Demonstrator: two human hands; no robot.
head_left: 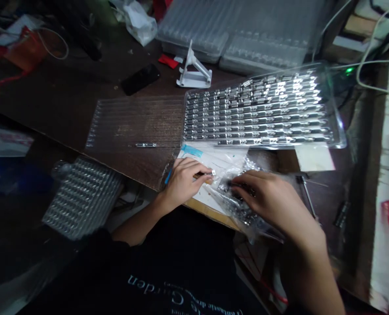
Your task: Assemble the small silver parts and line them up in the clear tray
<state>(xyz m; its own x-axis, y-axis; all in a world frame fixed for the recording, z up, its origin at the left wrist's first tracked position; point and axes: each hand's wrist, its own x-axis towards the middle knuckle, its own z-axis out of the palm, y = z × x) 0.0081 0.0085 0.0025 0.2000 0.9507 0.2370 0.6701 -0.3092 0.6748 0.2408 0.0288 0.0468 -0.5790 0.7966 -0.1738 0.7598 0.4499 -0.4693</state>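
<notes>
Over the dark desk point(63, 105), your left hand point(185, 178) is pinching a small metal piece point(213, 173), long axis unclear, while your right hand point(269, 191), its grip unreadable, is resting at the plastic bag point(243, 215) lying just right of that piece.

Dressed in black top point(194, 253), printed at six o'clock with white serif lettering point(177, 298), mixed larger and smaller type, partly legible, "Fantastic" readable in small print. Covered at eight o'clock by dark left sleeve point(105, 251), ending near elbow. Bare along left hand point(183, 180), right hand point(268, 192), both forearms.
</notes>
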